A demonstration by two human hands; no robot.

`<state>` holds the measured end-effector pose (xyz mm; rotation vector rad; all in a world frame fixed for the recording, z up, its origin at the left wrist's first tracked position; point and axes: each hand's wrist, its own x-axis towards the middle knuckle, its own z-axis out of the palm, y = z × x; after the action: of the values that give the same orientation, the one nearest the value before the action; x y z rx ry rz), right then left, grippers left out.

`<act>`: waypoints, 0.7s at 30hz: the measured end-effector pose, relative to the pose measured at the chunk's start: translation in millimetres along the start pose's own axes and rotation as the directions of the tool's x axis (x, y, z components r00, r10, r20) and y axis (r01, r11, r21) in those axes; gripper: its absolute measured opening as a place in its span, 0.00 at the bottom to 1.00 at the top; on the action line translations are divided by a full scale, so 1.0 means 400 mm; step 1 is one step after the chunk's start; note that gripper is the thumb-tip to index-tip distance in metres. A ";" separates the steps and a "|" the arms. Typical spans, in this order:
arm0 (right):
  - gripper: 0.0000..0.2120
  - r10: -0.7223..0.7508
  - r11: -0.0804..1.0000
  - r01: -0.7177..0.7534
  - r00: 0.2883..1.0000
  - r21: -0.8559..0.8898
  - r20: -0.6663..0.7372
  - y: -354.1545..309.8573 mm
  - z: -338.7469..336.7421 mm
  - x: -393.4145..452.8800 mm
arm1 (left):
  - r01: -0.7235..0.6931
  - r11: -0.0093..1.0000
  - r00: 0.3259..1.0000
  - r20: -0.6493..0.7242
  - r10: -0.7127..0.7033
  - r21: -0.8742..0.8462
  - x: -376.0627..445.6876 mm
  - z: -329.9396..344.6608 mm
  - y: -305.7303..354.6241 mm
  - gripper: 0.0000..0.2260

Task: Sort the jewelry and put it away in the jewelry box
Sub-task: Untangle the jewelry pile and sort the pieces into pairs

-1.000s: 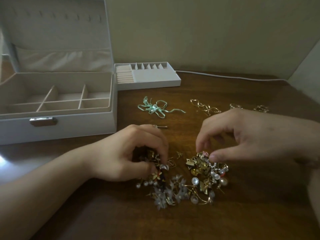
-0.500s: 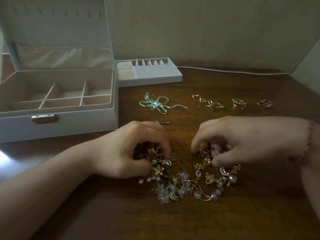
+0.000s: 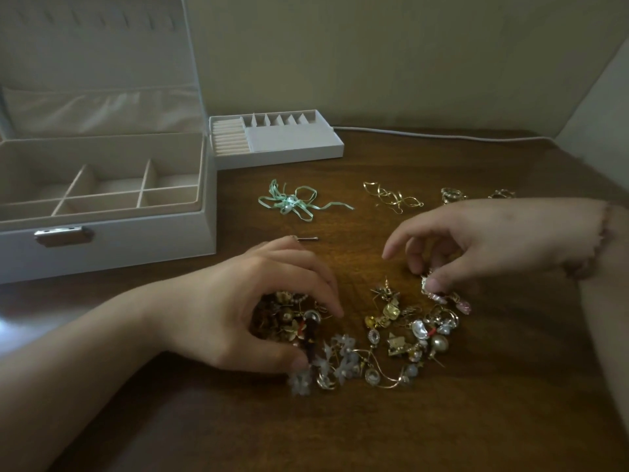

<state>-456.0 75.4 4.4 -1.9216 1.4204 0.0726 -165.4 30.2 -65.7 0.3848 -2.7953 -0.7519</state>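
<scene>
A heap of jewelry (image 3: 384, 338) lies on the near middle of the wooden table (image 3: 442, 420), between the two hands. The left hand (image 3: 252, 311) rests at the heap's left edge, its fingers curled in an arch over a dark and gold cluster; the fingertips come down on the far side of that cluster and the thumb lies along its near side, touching a dark red piece. Whether the fingers actually grip anything cannot be told. The right hand (image 3: 476, 243) hangs over the heap's far right corner. Its thumb and one finger pinch a small pink and gold piece (image 3: 434, 291), while the forefinger points out to the left, clear of the heap.

Farther off lie sorted pieces, well apart from the hands: a green ribbon bow (image 3: 292, 202), gold wire earrings (image 3: 391, 195), and two gold rings (image 3: 452, 194) at the far right. A small pin (image 3: 308, 238) lies just beyond the left hand's knuckles.

The box (image 3: 112, 233) stands open at the far left, its compartments showing no jewelry. Its tray (image 3: 292, 148) sits on the table just beside it, to the right.
</scene>
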 end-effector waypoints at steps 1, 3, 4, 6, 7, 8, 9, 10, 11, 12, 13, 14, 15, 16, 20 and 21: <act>0.22 0.004 1.000 -0.004 1.000 -0.002 0.005 -0.002 0.000 -0.001 | 0.005 1.000 1.000 0.003 -0.005 -0.012 -0.003 -0.006 0.004 0.21; 0.18 -0.021 0.997 0.019 0.999 -0.080 -0.024 -0.010 0.001 0.001 | 0.027 0.997 1.000 0.011 -0.026 -0.067 -0.011 -0.019 0.009 0.22; 0.15 -0.062 0.987 0.051 0.995 -0.155 -0.072 -0.020 0.003 0.004 | 0.046 0.992 0.999 0.003 -0.046 -0.118 -0.015 -0.023 0.011 0.23; 0.11 -0.190 0.953 0.134 0.963 -0.273 -0.191 -0.045 0.019 0.012 | 0.079 0.966 0.993 -0.066 -0.098 -0.247 -0.018 -0.027 0.013 0.24; 0.10 -0.268 0.933 0.189 0.933 -0.307 -0.240 -0.059 0.032 0.019 | 0.090 0.950 0.986 -0.108 -0.128 -0.299 -0.018 -0.025 0.012 0.25; 0.09 -0.342 0.911 0.249 0.902 -0.330 -0.264 -0.075 0.049 0.026 | 0.098 0.937 0.978 -0.143 -0.154 -0.336 -0.017 -0.022 0.011 0.26; 0.09 -0.400 0.889 0.301 0.878 -0.345 -0.265 -0.093 0.068 0.033 | 0.101 0.926 0.970 -0.172 -0.173 -0.363 -0.015 -0.017 0.008 0.27; 0.09 -0.441 0.869 0.339 0.861 -0.360 -0.253 -0.109 0.087 0.038 | 0.104 0.919 0.961 -0.198 -0.191 -0.381 -0.014 -0.012 0.004 0.27; 0.10 -0.469 0.851 0.363 0.850 -0.379 -0.240 -0.122 0.106 0.043 | 0.110 0.914 0.952 -0.224 -0.210 -0.391 -0.013 -0.009 -0.001 0.27; 0.10 -0.485 0.839 0.372 0.843 -0.397 -0.234 -0.130 0.120 0.047 | 0.120 0.910 0.940 -0.250 -0.233 -0.397 -0.012 -0.008 -0.007 0.26; 0.11 -0.488 0.834 0.369 0.840 -0.409 -0.237 -0.136 0.131 0.051 | 0.133 0.905 0.928 -0.270 -0.257 -0.403 -0.011 -0.008 -0.011 0.25; 0.12 -0.484 0.834 0.359 0.840 -0.418 -0.244 -0.139 0.139 0.054 | 0.144 0.901 0.920 -0.281 -0.275 -0.409 -0.011 -0.009 -0.014 0.24; 0.14 -0.479 0.832 0.349 0.844 -0.431 -0.240 -0.139 0.144 0.058 | 0.154 0.899 0.918 -0.277 -0.284 -0.410 -0.010 -0.010 -0.015 0.23; 0.14 -0.479 0.824 0.347 0.850 -0.448 -0.222 -0.139 0.148 0.061 | 0.165 0.900 0.924 -0.257 -0.285 -0.403 -0.011 -0.012 -0.013 0.21; 0.11 -0.482 0.806 0.383 0.867 -0.451 -0.127 -0.129 0.147 0.065 | 0.196 0.935 0.956 -0.156 -0.249 -0.295 -0.015 -0.022 0.000 0.16; 0.10 -0.475 0.806 0.384 0.874 -0.450 -0.105 -0.127 0.143 0.061 | 0.197 0.939 0.959 -0.143 -0.244 -0.282 -0.016 -0.026 0.003 0.16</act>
<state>-382.7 94.9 -21.8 -2.6451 1.1166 -0.0554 -156.9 28.4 -57.4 0.6864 -2.4689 -1.0704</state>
